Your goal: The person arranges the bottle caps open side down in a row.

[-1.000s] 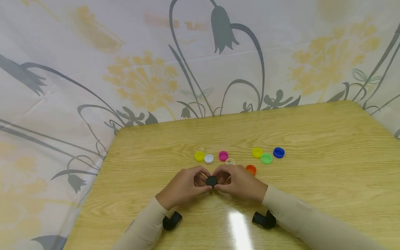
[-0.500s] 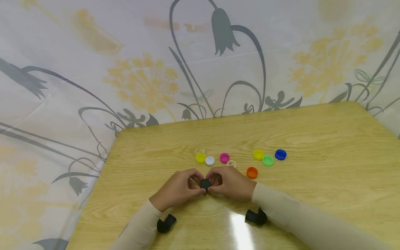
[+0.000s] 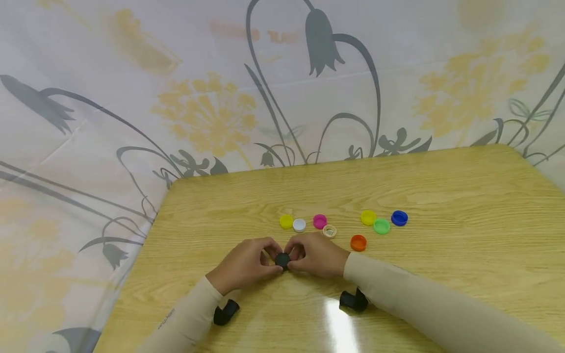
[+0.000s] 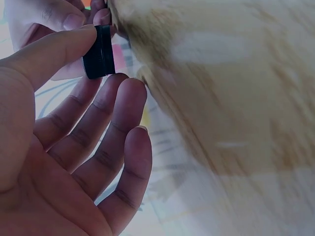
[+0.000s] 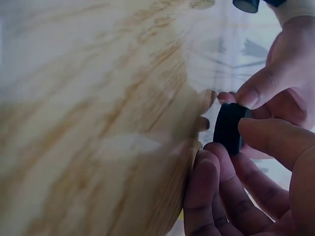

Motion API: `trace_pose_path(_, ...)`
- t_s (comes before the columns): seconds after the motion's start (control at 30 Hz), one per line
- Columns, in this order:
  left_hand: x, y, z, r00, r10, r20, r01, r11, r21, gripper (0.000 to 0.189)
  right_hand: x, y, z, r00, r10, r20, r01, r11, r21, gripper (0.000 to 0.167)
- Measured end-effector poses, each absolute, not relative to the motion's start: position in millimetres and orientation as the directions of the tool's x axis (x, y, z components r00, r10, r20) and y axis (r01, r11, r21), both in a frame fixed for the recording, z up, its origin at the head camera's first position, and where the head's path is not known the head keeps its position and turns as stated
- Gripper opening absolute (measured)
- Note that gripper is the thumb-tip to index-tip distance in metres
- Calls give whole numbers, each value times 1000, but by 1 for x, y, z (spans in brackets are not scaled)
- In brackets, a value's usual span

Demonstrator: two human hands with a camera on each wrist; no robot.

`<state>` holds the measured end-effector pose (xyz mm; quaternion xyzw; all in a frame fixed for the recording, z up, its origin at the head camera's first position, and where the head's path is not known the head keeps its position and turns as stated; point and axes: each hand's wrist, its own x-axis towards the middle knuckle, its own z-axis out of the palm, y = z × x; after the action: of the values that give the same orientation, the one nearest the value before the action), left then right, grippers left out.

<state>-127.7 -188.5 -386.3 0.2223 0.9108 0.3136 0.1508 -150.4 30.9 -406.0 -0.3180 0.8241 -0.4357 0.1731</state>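
Note:
Between the two hands is a black bottle cap (image 3: 282, 260), held low over the wooden table (image 3: 229, 206). My left hand (image 3: 246, 262) pinches its left side with thumb and fingertips. From the right, my right hand (image 3: 317, 256) pinches the same cap. The left wrist view shows the cap (image 4: 99, 53) on edge, a thin line running near one rim; the outer fingers of that hand spread below it. Seen from the right wrist, the cap (image 5: 229, 128) has thumbs on its near face and fingertips beneath.
Beyond the hands lie a yellow cap (image 3: 286, 221), a white cap (image 3: 299, 225), a pink cap (image 3: 320, 221) and a beige ring-like cap (image 3: 329, 231). Further right are an orange cap (image 3: 358, 242), another yellow cap (image 3: 368, 217), a green cap (image 3: 381, 226) and a blue cap (image 3: 399, 218).
Both hands have shifted left together with the black cap, still pinching it from both sides. The orange and beige caps, partly covered before, now show more fully.

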Motion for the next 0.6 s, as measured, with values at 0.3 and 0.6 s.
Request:
trace_pose_path(0.3, -128, -191, -390, -862, 490, -127, 315, 716, 623, 23, -151, 27, -406, -738, -674, -20, -380, 441, -813, 16)
trace_pose_path(0.6, -127, -190, -392, -865, 490, -109, 332, 721, 608, 23, -150, 24, -408, -748, -663, -17, -377, 446, -812, 14)
